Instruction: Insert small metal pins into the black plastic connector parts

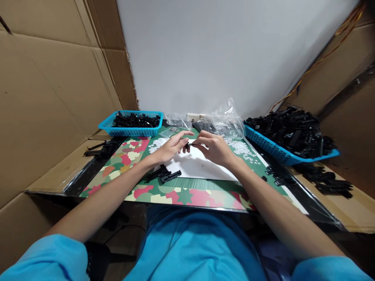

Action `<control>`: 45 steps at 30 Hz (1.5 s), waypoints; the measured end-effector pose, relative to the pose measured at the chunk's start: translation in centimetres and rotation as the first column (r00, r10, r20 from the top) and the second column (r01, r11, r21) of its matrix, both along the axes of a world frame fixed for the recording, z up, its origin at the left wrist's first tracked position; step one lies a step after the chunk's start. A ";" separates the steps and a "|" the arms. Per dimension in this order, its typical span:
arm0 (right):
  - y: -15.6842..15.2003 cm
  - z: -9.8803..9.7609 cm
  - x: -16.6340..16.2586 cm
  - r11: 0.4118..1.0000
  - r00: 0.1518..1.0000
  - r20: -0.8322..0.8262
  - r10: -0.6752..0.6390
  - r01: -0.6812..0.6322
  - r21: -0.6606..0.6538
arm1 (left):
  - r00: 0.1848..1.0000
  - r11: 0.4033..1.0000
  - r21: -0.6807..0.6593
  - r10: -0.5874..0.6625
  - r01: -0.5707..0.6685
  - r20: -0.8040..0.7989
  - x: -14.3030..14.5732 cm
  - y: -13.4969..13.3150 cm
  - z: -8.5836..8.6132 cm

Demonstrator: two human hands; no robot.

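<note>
My left hand (175, 147) is closed around a small black plastic part (188, 144), which shows only in part between the fingers. From the other side, my right hand (214, 146) pinches at the same spot; its fingertips touch the part or something small on it, too tiny to make out. Both hands are over a white sheet (196, 166) on the patterned mat. Just nearer than my left hand, several black plastic parts (170, 176) lie at the sheet's left edge. Small white discs (241, 150) are scattered on either side of the sheet.
A blue basket (109, 130) of black parts stands at the back left, a heaped blue basket (281, 154) at the right. Clear plastic bags (230, 121) lie along the back by the wall. More black parts (334, 183) rest on cardboard at right. Cardboard walls (52, 78) flank the table.
</note>
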State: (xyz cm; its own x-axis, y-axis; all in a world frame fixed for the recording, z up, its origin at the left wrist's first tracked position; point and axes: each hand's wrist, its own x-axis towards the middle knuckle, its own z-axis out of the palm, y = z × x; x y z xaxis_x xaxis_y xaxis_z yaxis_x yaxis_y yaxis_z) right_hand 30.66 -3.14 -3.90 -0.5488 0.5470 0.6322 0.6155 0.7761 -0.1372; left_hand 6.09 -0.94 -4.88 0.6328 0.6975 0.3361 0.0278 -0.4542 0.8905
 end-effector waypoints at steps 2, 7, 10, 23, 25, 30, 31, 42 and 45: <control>0.3 -0.2 0.2 1.000 1.000 0.006 -0.003 0.003 -0.025 | 0.994 0.990 0.107 0.094 -0.088 -0.057 -0.2 0.2 0.0; 0.6 -0.5 0.3 0.994 1.000 0.027 0.014 -0.011 -0.109 | 0.960 0.931 0.279 0.267 -0.235 -0.084 -0.3 0.2 -0.2; 0.4 -0.3 0.1 0.981 0.998 0.034 0.048 -0.041 -0.189 | 0.943 0.907 0.345 0.303 -0.240 -0.141 -0.3 0.1 -0.5; -0.5 0.9 -1.2 0.903 0.968 -0.246 0.055 -0.153 -0.401 | 0.950 0.954 0.278 0.188 -0.115 -0.249 -0.8 0.5 -1.2; -0.5 0.6 -1.8 0.866 0.949 -0.314 0.040 -0.190 -0.463 | 0.950 0.957 0.266 0.182 -0.112 -0.255 -0.8 0.6 -1.2; -0.2 -0.3 -2.8 0.819 0.895 -0.447 0.004 -0.259 -0.512 | 0.945 0.954 0.270 0.199 -0.128 -0.258 -0.9 0.5 -1.2; -0.1 -0.4 -2.9 0.821 0.892 -0.451 -0.001 -0.256 -0.509 | 0.943 0.952 0.274 0.208 -0.134 -0.258 -0.9 0.5 -1.3; 0.1 -0.6 -2.8 0.842 0.914 -0.405 0.000 -0.218 -0.493 | 0.948 0.945 0.297 0.212 -0.137 -0.238 -0.9 0.5 -1.5; 0.2 -0.8 -2.8 0.833 0.904 -0.427 -0.021 -0.220 -0.507 | 0.944 0.934 0.328 0.228 -0.142 -0.239 -0.9 0.5 -1.4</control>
